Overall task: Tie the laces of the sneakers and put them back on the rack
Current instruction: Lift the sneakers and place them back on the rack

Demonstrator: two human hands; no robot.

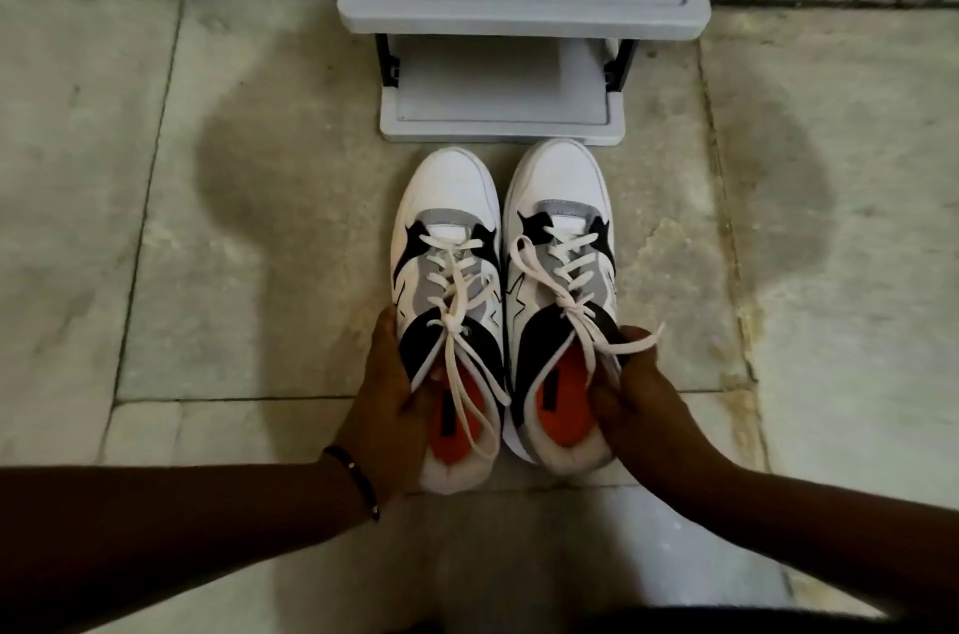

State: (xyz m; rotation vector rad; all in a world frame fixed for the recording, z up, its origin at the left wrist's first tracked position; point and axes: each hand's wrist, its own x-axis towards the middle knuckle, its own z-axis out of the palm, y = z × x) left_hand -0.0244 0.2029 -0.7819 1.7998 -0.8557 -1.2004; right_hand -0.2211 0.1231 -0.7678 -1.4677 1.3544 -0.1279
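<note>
Now both hands grip 2 tied sneakers [503, 301] before rack [519, 10].

The rack [524, 10] runs off the top edge, so only its two lowest shelves show. Both forearms are cut by the frame's sides. The left hand [386, 405] covers the left sneaker's [449, 280] outer collar; the right hand [635, 405] hides the right sneaker's [560, 249] outer heel side (fingers mostly unseen).

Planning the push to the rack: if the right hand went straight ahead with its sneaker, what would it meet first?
Probably the rack's bottom shelf: the right hand grips the right sneaker, whose toe sits just short of it. Depth unclear.
</note>
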